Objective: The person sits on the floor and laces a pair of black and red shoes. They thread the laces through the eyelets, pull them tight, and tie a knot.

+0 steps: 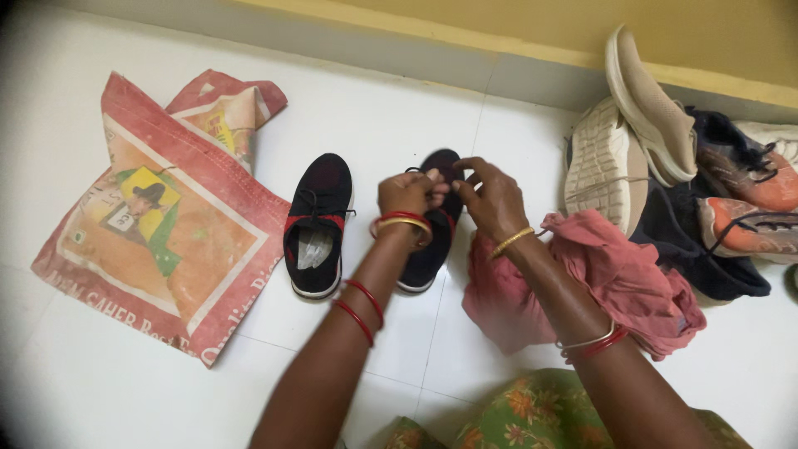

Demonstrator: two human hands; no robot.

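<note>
Both hands are up over the right black shoe (432, 241) on the white floor (100, 366), left hand (407, 193) and right hand (492, 198) each pinching its lace (413, 170). Its twin shoe (318, 223) sits just beside it, with a printed sack (166, 224) further left, a pink cloth (615, 274) right, and a pile of sneakers (657, 141) by the wall.

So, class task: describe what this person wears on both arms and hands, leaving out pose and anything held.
Both forearms are bare, with no sleeves. The left hand has red and gold bangles at the wrist and two thin red bangles further up the forearm. The right hand has a gold bangle at the wrist, with silver and red bangles further up.
</note>
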